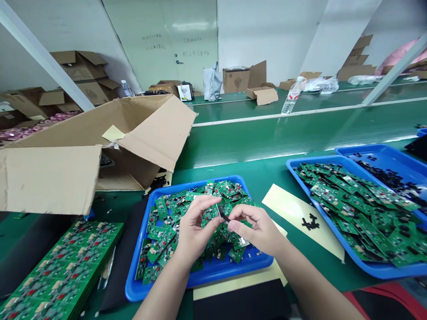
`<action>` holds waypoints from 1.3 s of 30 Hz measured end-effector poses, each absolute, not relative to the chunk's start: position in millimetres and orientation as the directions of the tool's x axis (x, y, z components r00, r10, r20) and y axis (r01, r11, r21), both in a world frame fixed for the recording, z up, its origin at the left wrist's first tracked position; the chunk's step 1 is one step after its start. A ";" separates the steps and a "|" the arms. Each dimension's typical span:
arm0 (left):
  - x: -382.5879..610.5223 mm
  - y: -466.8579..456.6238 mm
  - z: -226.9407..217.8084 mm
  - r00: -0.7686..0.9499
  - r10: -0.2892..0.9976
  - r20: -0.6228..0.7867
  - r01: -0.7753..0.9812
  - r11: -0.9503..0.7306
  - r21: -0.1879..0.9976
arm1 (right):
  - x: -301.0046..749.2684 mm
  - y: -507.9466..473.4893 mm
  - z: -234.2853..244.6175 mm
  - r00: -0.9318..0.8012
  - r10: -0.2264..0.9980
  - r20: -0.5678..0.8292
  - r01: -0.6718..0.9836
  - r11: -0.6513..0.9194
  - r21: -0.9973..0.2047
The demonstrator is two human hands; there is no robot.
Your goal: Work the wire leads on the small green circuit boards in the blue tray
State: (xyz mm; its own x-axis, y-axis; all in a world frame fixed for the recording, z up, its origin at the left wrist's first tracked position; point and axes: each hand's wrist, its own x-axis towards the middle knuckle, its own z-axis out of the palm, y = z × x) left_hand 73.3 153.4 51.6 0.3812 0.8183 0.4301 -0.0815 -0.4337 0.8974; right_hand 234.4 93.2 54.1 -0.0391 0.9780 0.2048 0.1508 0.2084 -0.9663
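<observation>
My left hand (195,226) pinches a small green circuit board (211,214) above a blue tray (200,275) heaped with several similar boards. My right hand (256,229) pinches a small black part (224,216) and holds it against that board. Both hands meet over the middle of the tray, fingers closed.
A second blue tray (336,231) of boards lies at right, a third blue tray (390,158) with black parts behind it. A yellow sheet (290,206) carries a few black parts (311,221). Stacked board panels (63,271) sit front left, an open cardboard box (100,146) behind them. A water bottle (292,95) stands on the conveyor.
</observation>
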 end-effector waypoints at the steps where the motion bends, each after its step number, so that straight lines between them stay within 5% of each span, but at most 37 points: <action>1: 72.8 153.3 51.3 0.385 0.812 0.439 -0.064 -0.451 0.890 | 234.2 92.8 56.1 -0.046 0.980 0.195 0.162 0.200 -0.966; 15: 72.2 154.5 51.2 0.475 0.692 0.543 0.065 -0.643 0.763 | 240.0 96.9 56.0 -0.010 1.000 0.023 0.136 0.024 -0.990; 27: 73.8 151.9 56.7 0.596 0.668 0.446 0.094 -0.609 0.787 | 238.4 98.1 51.0 0.125 0.886 0.447 0.441 0.354 -0.825; 39: 72.3 150.4 56.1 0.564 0.797 0.214 -0.015 -0.249 0.968 | 239.0 99.1 51.1 0.120 0.819 0.562 0.515 0.432 -0.740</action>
State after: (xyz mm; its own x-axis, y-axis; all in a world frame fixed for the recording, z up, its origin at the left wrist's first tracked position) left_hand 72.3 150.4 56.1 0.5643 0.7973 0.2143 -0.0154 -0.2494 0.9683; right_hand 239.0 99.1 51.1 0.1201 0.8186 0.5617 0.5152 0.4322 -0.7401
